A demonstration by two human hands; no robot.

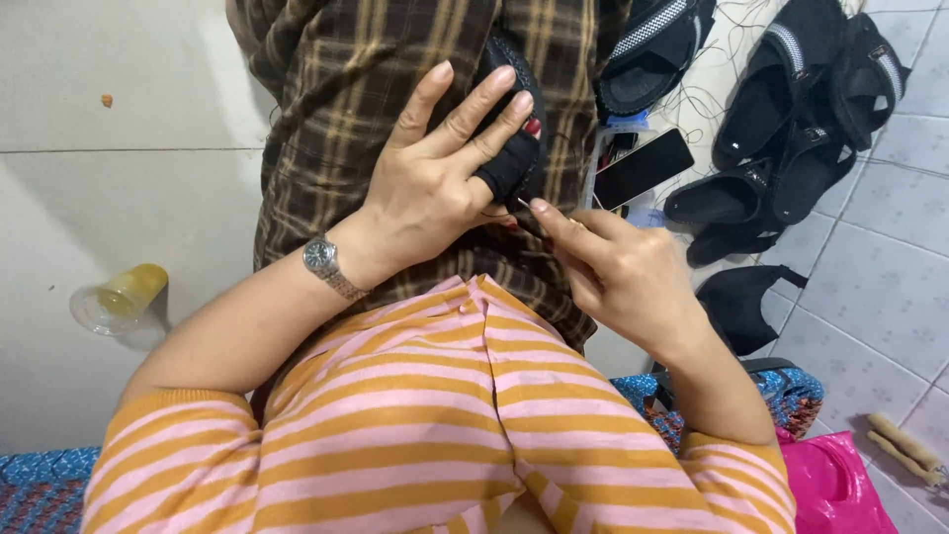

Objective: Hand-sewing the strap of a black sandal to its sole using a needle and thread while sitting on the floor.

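My left hand (440, 168) presses a black sandal piece (514, 148) against my lap, which is covered by brown plaid cloth (336, 89). The fingers lie spread over the piece and a silver wristwatch (324, 259) sits on that wrist. My right hand (613, 267) pinches a thin needle (524, 205) at the lower edge of the black piece, thumb and forefinger closed on it. A dark thread runs from there, hard to follow.
Several black sandals (801, 109) lie on the tiled floor at upper right, with a dark phone (643, 166) beside them. A plastic cup with yellow liquid (119, 297) lies at left. A pink bag (840, 485) and a wooden tool (905, 445) sit at lower right.
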